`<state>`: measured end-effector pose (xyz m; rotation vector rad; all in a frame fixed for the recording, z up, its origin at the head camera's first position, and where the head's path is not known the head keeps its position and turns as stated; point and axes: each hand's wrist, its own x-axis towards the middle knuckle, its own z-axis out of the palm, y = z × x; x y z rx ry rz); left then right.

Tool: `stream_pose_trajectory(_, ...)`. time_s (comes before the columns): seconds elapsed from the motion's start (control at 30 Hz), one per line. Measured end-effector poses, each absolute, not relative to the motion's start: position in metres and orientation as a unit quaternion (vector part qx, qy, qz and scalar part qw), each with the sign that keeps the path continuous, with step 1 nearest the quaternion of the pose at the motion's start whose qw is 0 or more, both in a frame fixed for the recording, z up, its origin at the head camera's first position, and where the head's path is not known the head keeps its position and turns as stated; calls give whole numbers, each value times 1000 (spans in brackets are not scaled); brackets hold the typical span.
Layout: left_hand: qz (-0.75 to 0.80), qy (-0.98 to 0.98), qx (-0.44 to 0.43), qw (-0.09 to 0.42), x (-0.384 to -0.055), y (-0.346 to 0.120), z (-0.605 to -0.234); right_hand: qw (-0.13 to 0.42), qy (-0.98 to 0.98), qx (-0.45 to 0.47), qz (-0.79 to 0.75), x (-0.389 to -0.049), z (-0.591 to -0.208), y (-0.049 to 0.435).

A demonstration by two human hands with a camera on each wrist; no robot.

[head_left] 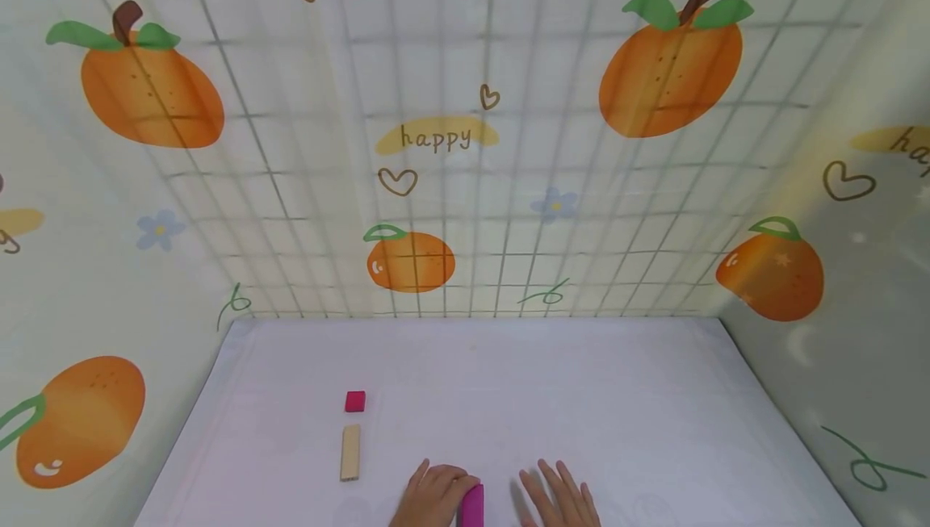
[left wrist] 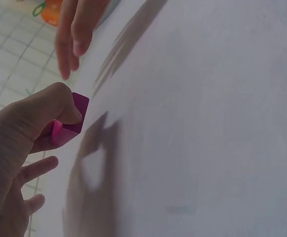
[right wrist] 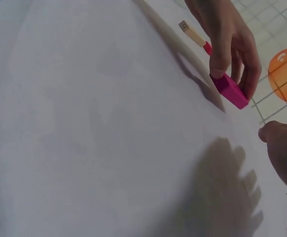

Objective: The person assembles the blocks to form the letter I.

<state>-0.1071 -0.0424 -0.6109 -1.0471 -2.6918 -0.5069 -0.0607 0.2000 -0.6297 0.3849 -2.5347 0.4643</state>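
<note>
Near the table's front edge my left hand [head_left: 432,496] pinches a magenta block [head_left: 473,506] between thumb and fingers. In the left wrist view the block [left wrist: 70,124] shows its flat end, with the thumb against it and the other fingers spread loosely. Shadows suggest it is held above the surface. To the right, apart from the block, my right hand [head_left: 561,496] hovers with fingers spread and holds nothing. Only its thumb side [right wrist: 284,150] shows in the right wrist view.
On the white table [head_left: 617,398], left of my hands, lie a plain wooden block [head_left: 350,453] and, beyond it, a small red block [head_left: 355,402]. A curtain printed with oranges and grid lines [head_left: 450,204] encloses the back and sides.
</note>
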Motion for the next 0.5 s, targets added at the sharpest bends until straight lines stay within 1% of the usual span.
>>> stream_pose_trajectory(0.03,-167,-910,-359,119,-107,-40,-612,263,-938,141,175,-60,-630,200)
stream_pose_trajectory(0.1,-168,-908,-362,124,-108,-35,-612,264,-938,144,173,-61,-630,199)
stream_pose_trajectory(0.37,-169,-913,-357,99,-110,-22,-611,271,-934,149,177,-61,-630,196)
stream_pose_trajectory(0.5,-161,-910,-366,111,-111,-17,-612,264,-936,150,181,-59,-630,194)
